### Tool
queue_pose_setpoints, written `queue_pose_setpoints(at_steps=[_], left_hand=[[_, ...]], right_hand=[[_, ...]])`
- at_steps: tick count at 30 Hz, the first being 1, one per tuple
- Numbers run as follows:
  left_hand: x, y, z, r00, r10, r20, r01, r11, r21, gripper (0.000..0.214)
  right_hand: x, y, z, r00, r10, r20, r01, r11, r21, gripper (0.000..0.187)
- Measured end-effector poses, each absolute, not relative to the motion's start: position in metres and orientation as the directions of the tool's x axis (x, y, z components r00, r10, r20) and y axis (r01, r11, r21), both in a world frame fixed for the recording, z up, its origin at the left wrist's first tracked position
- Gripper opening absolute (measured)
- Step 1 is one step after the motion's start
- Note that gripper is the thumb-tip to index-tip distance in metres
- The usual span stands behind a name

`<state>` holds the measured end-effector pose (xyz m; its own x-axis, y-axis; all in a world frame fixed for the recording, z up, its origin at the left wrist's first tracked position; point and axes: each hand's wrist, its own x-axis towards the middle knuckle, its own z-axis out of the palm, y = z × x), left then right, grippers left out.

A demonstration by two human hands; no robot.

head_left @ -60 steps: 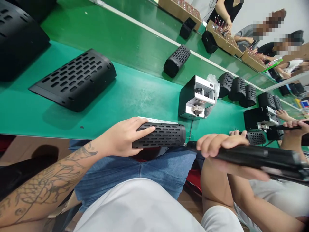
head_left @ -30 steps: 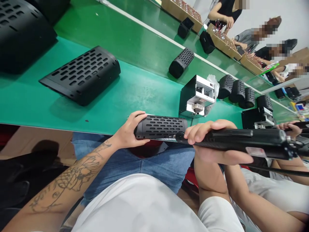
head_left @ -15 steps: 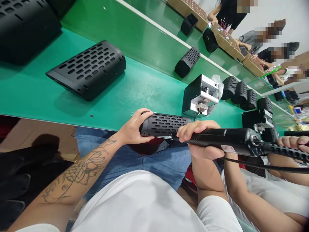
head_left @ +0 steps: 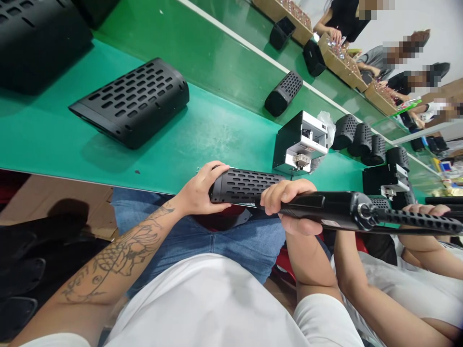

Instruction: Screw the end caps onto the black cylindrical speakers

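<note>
My left hand [head_left: 202, 188] wraps round the left end of a black perforated housing [head_left: 246, 185] at the table's front edge, thumb and fingers on opposite sides. An electric screwdriver [head_left: 333, 207], black with a cable at its rear, lies nearly level in my right hand [head_left: 289, 207]. Its front end points left at the lower side of the housing. The tip and any screw there are hidden by my fingers. Just behind the housing's right end stands a black and silver screw feeder [head_left: 302, 144].
Another perforated housing [head_left: 141, 101] lies on the green table [head_left: 217, 130], left of centre. One more housing [head_left: 284, 93] rests on the green strip behind. Several stand at the back right near a second screw feeder [head_left: 387, 180]. A co-worker's arm [head_left: 350, 274] is close at my right.
My right hand and the screwdriver have shifted a little left, and the screwdriver's rear has turned. My left hand and its housing stay put. The housing on the back strip moved slightly right.
</note>
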<state>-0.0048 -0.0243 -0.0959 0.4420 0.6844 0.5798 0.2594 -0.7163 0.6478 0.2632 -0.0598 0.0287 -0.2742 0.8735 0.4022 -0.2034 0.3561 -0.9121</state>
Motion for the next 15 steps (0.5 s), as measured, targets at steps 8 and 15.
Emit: queue_pose_setpoints(at_steps=[8,15], left_hand=[[-0.005,-0.024,-0.098,0.438,0.664,0.606,0.26,-0.739,0.622,0.116],[-0.006,-0.024,-0.1,0.429,0.663,0.613,0.272,-0.742,0.613,0.115]], right_hand=[[0.312,-0.02,0.077,0.242,0.719,0.651,0.022,0.667,-0.745,0.063],[0.391,0.053,0.05,0.44,0.53,0.725,0.285,0.683,-0.672,0.046]])
